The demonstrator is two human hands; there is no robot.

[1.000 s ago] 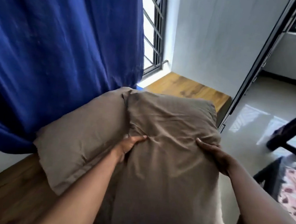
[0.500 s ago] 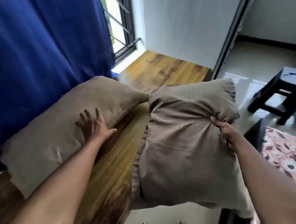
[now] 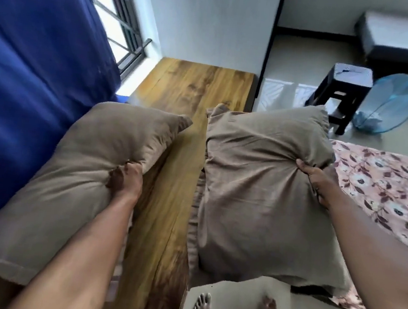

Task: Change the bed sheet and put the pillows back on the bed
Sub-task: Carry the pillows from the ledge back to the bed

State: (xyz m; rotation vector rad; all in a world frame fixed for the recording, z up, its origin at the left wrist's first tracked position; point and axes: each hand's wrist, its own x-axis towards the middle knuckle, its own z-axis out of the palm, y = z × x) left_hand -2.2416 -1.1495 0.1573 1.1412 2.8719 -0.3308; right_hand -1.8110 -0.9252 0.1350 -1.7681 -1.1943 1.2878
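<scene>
Two brown pillows are in view. The left pillow (image 3: 69, 180) lies on a long wooden bench (image 3: 182, 132) under the window, and my left hand (image 3: 126, 180) is clenched into its near edge. The right pillow (image 3: 254, 192) hangs in the air between the bench and the bed, with my right hand (image 3: 317, 181) gripping its right side. The bed (image 3: 385, 188) at the right carries a pink floral sheet.
A blue curtain (image 3: 36, 66) hangs at the left beside a barred window (image 3: 116, 16). A dark stool (image 3: 342, 93) and a blue mesh cover (image 3: 394, 104) stand on the tiled floor beyond the bed. My bare feet (image 3: 234, 306) are between bench and bed.
My left hand has shut on the left pillow, where it lay flat and open before. The right pillow has swung right, away from the bench, toward the bed. The view has turned right.
</scene>
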